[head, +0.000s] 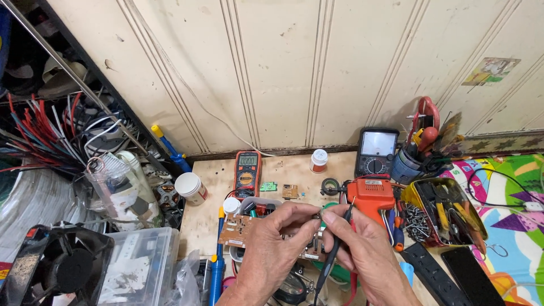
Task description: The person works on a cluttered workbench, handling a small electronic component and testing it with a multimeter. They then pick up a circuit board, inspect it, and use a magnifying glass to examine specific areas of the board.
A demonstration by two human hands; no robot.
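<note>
My left hand (pixel 272 249) grips a brown circuit board (pixel 237 231) from above, holding it over the wooden bench. My right hand (pixel 362 249) pinches a slim black test probe (pixel 334 249) like a pen, with its tip by my left fingertips at the board's right end. A red lead runs down beside the probe. An orange digital multimeter (pixel 247 173) lies beyond the board. Two small loose boards (pixel 280 190) rest next to it.
An analog meter (pixel 375 151) leans on the wall. An orange device (pixel 371 198), a yellow tray of tools (pixel 447 209), a cup of tools (pixel 411 161), a white pot (pixel 191 188), a small bottle (pixel 319 160), a blue desoldering pump (pixel 216 266), a fan (pixel 56 266) and a clear box (pixel 141 266) surround the bench.
</note>
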